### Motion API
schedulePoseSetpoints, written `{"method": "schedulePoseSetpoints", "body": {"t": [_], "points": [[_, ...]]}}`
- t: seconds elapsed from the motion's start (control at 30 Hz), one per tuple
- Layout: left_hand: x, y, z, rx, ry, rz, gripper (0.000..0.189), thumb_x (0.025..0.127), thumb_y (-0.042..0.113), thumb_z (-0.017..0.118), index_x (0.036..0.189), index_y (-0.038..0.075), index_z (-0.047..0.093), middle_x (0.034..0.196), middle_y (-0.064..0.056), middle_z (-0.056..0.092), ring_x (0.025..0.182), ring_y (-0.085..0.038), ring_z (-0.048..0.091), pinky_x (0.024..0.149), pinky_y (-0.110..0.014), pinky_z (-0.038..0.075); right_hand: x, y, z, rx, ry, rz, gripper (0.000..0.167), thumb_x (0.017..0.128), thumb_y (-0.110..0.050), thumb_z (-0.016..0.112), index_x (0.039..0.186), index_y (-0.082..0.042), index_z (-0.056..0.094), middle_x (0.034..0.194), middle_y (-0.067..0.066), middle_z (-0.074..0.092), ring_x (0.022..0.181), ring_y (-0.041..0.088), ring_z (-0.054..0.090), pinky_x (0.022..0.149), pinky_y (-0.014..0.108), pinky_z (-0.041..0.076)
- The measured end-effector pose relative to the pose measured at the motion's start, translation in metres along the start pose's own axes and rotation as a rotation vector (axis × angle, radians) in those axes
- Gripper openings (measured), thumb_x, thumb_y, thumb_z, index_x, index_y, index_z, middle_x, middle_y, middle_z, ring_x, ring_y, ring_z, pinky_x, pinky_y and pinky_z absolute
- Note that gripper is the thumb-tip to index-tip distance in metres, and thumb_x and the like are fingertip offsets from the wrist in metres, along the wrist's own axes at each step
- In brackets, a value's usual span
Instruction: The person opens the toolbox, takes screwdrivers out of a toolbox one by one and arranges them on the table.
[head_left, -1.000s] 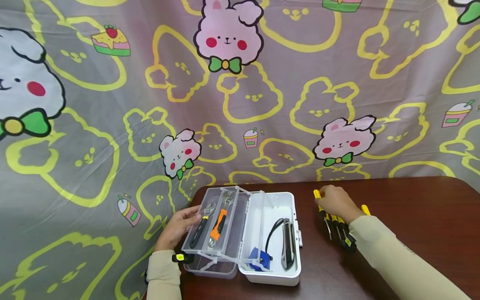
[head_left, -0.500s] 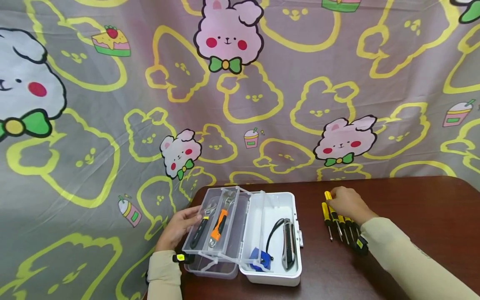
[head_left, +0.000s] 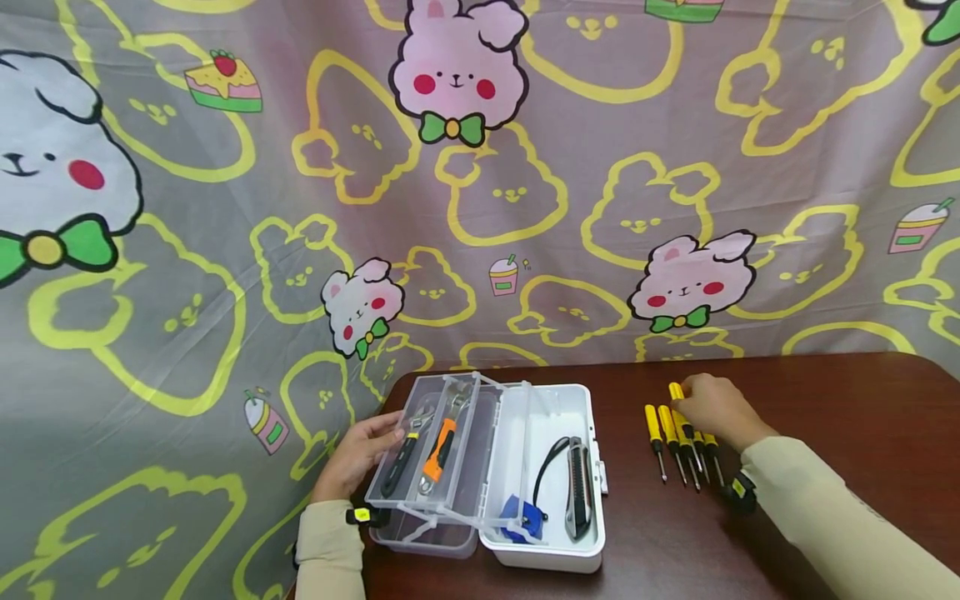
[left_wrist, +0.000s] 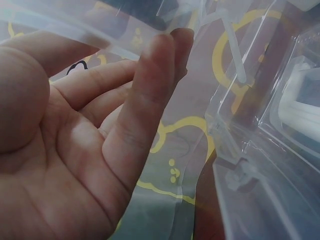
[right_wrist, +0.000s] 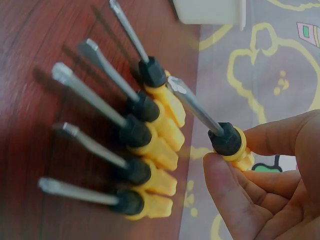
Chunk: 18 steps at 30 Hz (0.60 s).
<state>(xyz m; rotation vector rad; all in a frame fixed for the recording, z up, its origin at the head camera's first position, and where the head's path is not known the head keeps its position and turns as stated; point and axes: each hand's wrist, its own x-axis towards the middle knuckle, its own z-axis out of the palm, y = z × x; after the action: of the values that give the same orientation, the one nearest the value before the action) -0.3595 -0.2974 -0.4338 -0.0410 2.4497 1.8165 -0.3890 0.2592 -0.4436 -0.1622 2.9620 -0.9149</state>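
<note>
In the head view my right hand (head_left: 718, 410) is at the right of the table, over the far end of a row of yellow-handled screwdrivers (head_left: 654, 427). Thumb and fingers pinch one screwdriver (right_wrist: 227, 140) by its handle, raised apart from several others lying side by side in the right wrist view. My left hand (head_left: 358, 457) grips the left edge of a clear toolbox tray (head_left: 401, 503), thumb on top and fingers beneath. Inside that tray lie an orange-handled adjustable wrench (head_left: 442, 442) and a black-handled wrench (head_left: 399, 467).
The white toolbox (head_left: 540, 560) stands open on the brown table (head_left: 840, 433). A utility knife (head_left: 577, 492) and a blue tape measure (head_left: 529, 518) with a black strap lie in it. A patterned curtain (head_left: 480, 325) hangs behind and along the left.
My right hand has moved right with the pinched screwdriver, along the row, uncovering more of the screwdrivers on the table. My left hand has kept its place on the tray.
</note>
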Motion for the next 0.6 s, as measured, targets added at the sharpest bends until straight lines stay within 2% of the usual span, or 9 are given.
{"method": "schedulePoseSetpoints", "body": {"t": [0.1,0.23,0.47,0.6], "points": [[-0.001,-0.001,-0.001,-0.002,-0.003,0.002,0.052,0.09,0.024,0.071,0.136,0.005,0.056,0.12,-0.016,0.062,0.095,-0.027,0.064,0.077,-0.038,0.053,-0.002,0.006,-0.003,-0.005,-0.002,0.0,0.048,0.089,-0.019,0.064,0.117,0.019,0.054,0.088,0.018,0.06,0.058,0.019,0.054,0.053,0.034,0.046],[-0.001,0.001,-0.001,-0.007,-0.011,0.006,0.052,0.091,0.023,0.071,0.137,0.004,0.055,0.121,-0.016,0.062,0.096,-0.027,0.063,0.078,-0.038,0.053,-0.003,0.013,-0.007,-0.015,0.007,-0.015,0.043,0.09,-0.018,0.062,0.112,0.018,0.056,0.079,0.013,0.059,0.057,0.018,0.054,0.052,0.034,0.044],[0.0,0.001,0.0,-0.005,-0.004,0.0,0.053,0.09,0.024,0.071,0.137,0.004,0.056,0.122,-0.016,0.062,0.097,-0.027,0.063,0.079,-0.038,0.053,-0.007,0.029,-0.011,-0.025,0.031,-0.014,0.022,0.088,-0.017,0.059,0.087,0.005,0.06,0.063,0.005,0.048,0.051,0.019,0.047,0.048,0.034,0.039],[0.001,-0.001,0.0,0.003,0.007,-0.01,0.055,0.089,0.027,0.072,0.136,0.005,0.056,0.122,-0.015,0.062,0.097,-0.026,0.063,0.078,-0.038,0.053,-0.008,0.037,-0.01,-0.014,0.023,-0.007,0.019,0.088,-0.017,0.058,0.084,0.002,0.058,0.059,0.003,0.047,0.049,0.018,0.047,0.047,0.033,0.039]]}}
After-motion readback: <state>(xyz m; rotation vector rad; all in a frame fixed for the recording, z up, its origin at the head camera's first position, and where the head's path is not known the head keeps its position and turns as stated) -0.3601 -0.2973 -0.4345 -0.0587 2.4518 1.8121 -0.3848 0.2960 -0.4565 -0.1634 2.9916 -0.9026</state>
